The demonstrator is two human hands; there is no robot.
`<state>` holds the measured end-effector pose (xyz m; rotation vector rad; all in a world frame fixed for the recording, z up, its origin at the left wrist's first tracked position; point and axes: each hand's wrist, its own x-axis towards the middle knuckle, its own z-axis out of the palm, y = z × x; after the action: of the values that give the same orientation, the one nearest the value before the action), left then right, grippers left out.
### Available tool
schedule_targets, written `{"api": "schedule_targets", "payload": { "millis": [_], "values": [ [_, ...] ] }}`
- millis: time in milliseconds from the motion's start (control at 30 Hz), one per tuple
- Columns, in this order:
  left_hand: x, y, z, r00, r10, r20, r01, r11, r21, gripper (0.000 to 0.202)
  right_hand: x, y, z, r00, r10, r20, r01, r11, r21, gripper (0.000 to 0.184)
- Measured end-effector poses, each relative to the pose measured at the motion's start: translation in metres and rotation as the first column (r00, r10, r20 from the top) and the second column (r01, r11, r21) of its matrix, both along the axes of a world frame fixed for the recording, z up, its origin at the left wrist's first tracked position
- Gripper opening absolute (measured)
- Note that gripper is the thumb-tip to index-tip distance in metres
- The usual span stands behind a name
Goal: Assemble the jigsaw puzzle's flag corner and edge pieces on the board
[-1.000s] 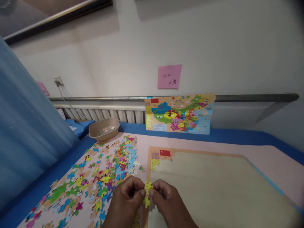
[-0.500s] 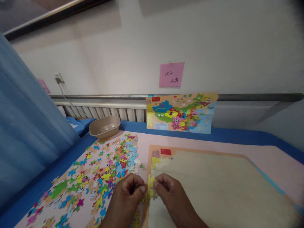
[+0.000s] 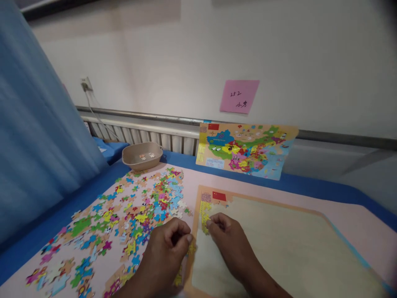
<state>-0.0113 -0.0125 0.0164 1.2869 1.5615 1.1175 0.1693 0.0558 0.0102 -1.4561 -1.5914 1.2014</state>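
My right hand (image 3: 231, 244) is closed in a pinch at the lower part of a yellow jigsaw strip (image 3: 205, 221), over the upper left of the puzzle board (image 3: 279, 240). The strip runs down from the printed square pattern beside the red flag piece (image 3: 219, 196). Over the board's left border, my left hand (image 3: 167, 252) has thumb and forefinger together. A yellow jigsaw piece (image 3: 192, 248) shows at its fingertips, partly covered by them.
Many loose jigsaw pieces (image 3: 141, 217) lie spread on the pink sheet at left. Behind them stands a beige basin (image 3: 139, 161) with a few pieces inside. A colourful map picture (image 3: 245, 151) leans against the wall rail. A blue curtain (image 3: 40, 124) hangs at far left.
My right hand has moved away from my left, up the board with yellow pieces, which now lie against the upper strip. My left hand stays near the border. The view has tilted and shifted.
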Motion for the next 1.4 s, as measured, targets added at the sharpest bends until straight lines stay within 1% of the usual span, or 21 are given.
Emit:
{"api": "schedule_targets", "payload": {
  "millis": [200, 367, 567, 700, 833, 933, 1000, 1100, 1267, 1400],
  "values": [
    [0.001, -0.001, 0.003, 0.998, -0.003, -0.061, 0.005, 0.999, 0.035, 0.015, -0.004, -0.002, -0.006, 0.997, 0.059, 0.054, -0.060, 0.998, 0.025, 0.025],
    [0.001, 0.000, 0.002, 0.996, -0.009, -0.089, 0.014, 0.998, 0.054, 0.014, -0.006, -0.005, -0.010, 0.989, 0.088, 0.119, -0.097, 0.993, 0.070, 0.025],
    [0.001, 0.001, 0.002, 0.993, -0.018, -0.112, 0.024, 0.998, 0.057, 0.013, -0.005, 0.001, -0.013, 0.985, 0.053, 0.161, -0.066, 0.995, 0.075, 0.024],
    [0.001, 0.000, 0.004, 0.995, -0.031, -0.100, 0.036, 0.998, 0.054, 0.014, -0.004, 0.004, -0.011, 0.978, 0.026, 0.209, -0.041, 0.997, 0.070, 0.025],
    [0.001, -0.001, 0.006, 0.993, -0.044, -0.110, 0.052, 0.997, 0.065, 0.014, -0.004, 0.007, -0.009, 0.965, 0.042, 0.259, -0.062, 0.995, 0.072, 0.023],
    [0.001, -0.001, 0.007, 0.991, -0.046, -0.122, 0.053, 0.997, 0.059, 0.013, -0.004, 0.010, -0.009, 0.945, 0.048, 0.325, -0.076, 0.994, 0.075, 0.022],
    [0.001, -0.001, 0.007, 0.992, -0.046, -0.122, 0.053, 0.997, 0.060, 0.013, -0.003, 0.013, -0.008, 0.935, 0.053, 0.351, -0.080, 0.995, 0.063, 0.022],
    [0.001, -0.002, 0.007, 0.991, -0.048, -0.127, 0.056, 0.996, 0.062, 0.013, -0.001, 0.016, -0.006, 0.936, 0.067, 0.345, -0.084, 0.996, 0.033, 0.022],
    [0.000, -0.001, 0.006, 0.989, -0.064, -0.136, 0.072, 0.996, 0.053, 0.013, -0.001, 0.019, 0.000, 0.952, 0.099, 0.291, -0.086, 0.995, -0.058, 0.026],
    [0.001, 0.001, 0.005, 0.988, -0.066, -0.141, 0.072, 0.997, 0.040, 0.012, -0.003, 0.018, 0.003, 0.967, 0.096, 0.237, -0.066, 0.989, -0.129, 0.028]
  ]
}}
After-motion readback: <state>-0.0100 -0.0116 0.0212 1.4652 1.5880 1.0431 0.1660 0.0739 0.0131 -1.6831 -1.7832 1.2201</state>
